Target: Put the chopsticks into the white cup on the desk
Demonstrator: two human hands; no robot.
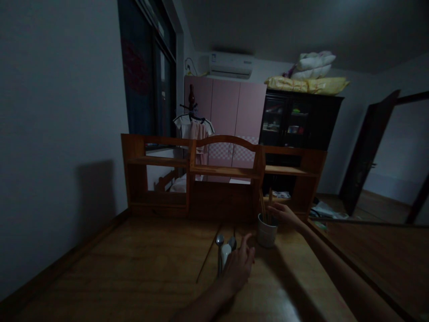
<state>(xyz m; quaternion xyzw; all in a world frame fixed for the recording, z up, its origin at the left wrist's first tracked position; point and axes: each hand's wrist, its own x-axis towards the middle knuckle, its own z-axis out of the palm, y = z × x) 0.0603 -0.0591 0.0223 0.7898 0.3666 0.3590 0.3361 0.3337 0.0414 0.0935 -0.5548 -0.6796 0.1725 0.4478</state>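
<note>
A light-coloured cup point(267, 235) stands on the wooden desk, with thin wooden chopsticks point(262, 203) upright in it. My right hand point(280, 212) is at the cup's rim, fingers pinched at a wooden utensil handle point(270, 197) that rises from the cup. Left of the cup, my left hand point(240, 263) hovers low over the desk, its fingers apart and loosely bent. Just beyond that hand lie a metal spoon point(220, 240), a white spoon point(226, 251) and a darker metal utensil point(232, 242). A single thin chopstick point(207, 259) lies slanted to their left.
A wooden shelf unit point(224, 171) runs along the desk's point(150, 268) far edge, close behind the cup. The wall point(60, 156) borders the desk on the left. Beyond stand a pink wardrobe point(225, 105), a dark cabinet point(321, 120) and a clothes rack with hanging shirts point(197, 127).
</note>
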